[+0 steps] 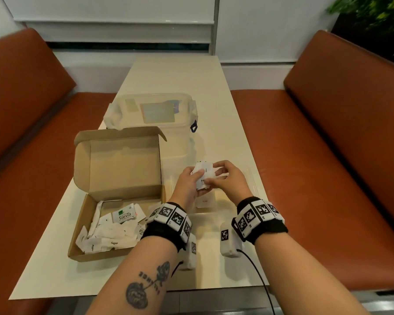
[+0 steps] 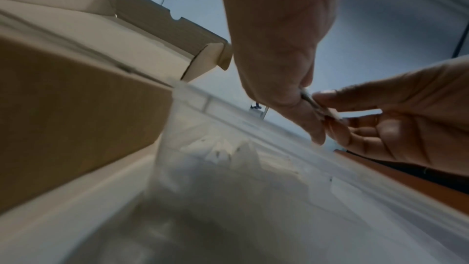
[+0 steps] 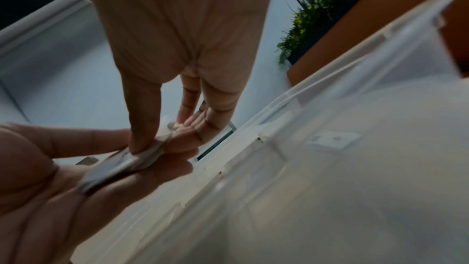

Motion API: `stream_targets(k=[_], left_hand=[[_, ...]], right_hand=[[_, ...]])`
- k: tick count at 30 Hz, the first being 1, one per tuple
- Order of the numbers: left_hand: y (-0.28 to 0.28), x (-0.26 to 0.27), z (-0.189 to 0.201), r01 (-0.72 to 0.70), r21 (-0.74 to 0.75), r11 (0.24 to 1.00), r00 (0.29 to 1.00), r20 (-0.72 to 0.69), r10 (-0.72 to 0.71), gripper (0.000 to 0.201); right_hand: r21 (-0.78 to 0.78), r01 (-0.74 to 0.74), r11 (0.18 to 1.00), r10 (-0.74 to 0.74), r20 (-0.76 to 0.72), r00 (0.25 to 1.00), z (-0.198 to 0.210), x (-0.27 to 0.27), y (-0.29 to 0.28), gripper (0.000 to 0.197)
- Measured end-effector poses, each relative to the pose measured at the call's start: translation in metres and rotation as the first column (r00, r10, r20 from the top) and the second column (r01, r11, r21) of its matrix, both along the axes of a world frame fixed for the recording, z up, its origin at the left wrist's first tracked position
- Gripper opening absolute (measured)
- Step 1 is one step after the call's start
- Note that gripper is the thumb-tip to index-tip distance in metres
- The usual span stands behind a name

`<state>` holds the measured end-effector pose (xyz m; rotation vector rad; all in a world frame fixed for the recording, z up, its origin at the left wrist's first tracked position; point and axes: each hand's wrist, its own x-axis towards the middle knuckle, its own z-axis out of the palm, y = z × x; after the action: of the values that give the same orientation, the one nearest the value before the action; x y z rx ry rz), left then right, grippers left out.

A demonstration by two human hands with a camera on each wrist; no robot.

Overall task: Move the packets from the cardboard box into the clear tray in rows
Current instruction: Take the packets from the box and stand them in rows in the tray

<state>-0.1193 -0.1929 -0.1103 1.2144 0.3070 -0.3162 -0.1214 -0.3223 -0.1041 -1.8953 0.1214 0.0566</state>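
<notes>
A small stack of white packets (image 1: 203, 176) is held between both hands above the clear tray (image 1: 223, 202), just right of the open cardboard box (image 1: 123, 169). My left hand (image 1: 192, 178) cups the stack from below with its thumb on top. My right hand (image 1: 218, 176) pinches the stack's right end. In the right wrist view the stack (image 3: 121, 166) lies across the left hand's fingers (image 3: 152, 170). One white packet (image 1: 204, 201) lies on the tray floor under the hands. Several loose packets (image 1: 109, 233), one marked Stevia, fill the box's near half.
A clear lidded container (image 1: 150, 114) stands behind the box on the cream table (image 1: 175, 76). Orange bench seats (image 1: 328, 155) flank the table on both sides. A green plant (image 1: 373, 14) is at the far right.
</notes>
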Motion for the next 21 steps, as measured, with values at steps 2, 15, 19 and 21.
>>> stream_targets(k=[2, 15, 19, 21], left_hand=[[-0.002, 0.000, 0.000, -0.013, -0.020, 1.000, 1.000, -0.016, 0.012, 0.016], [-0.001, -0.001, -0.006, 0.027, 0.125, 0.992, 1.000, -0.007, -0.026, 0.015], [-0.001, 0.001, -0.001, 0.029, 0.113, 0.993, 1.000, -0.009, -0.028, 0.015], [-0.001, 0.000, 0.001, 0.039, 0.095, 0.995, 0.999, -0.003, -0.039, 0.010]], right_hand=[[0.027, 0.013, 1.000, -0.013, -0.025, 1.000, -0.001, -0.001, -0.003, 0.050], [0.066, -0.034, 0.997, 0.036, -0.028, 0.999, -0.002, -0.002, -0.015, 0.028], [0.061, 0.008, 0.998, -0.010, 0.041, 0.999, -0.002, -0.001, -0.011, 0.018], [0.049, 0.022, 0.999, -0.025, 0.066, 0.997, -0.001, 0.000, -0.011, 0.016]])
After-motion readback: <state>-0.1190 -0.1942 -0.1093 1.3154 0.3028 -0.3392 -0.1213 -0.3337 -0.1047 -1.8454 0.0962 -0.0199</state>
